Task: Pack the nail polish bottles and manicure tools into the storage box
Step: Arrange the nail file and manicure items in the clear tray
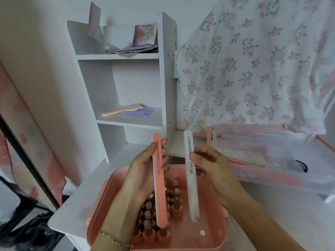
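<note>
A pink storage box (213, 238) sits on the white desk in front of me, with several nail polish bottles (148, 211) standing in rows inside its left half. My left hand (143, 171) grips a pink nail file (159, 180) upright above the bottles. My right hand (213, 167) pinches a white nail file (191, 180) upright beside it, over the box's middle. Both files carry printed lettering.
A white shelf unit (163, 73) stands behind the box; a pink brush (121, 110) and a purple comb (139, 112) lie on its lower shelf. At right, a clear plastic lid and tray (272, 160) rest under a hanging floral cloth (253, 60). A mirror (18, 160) leans at left.
</note>
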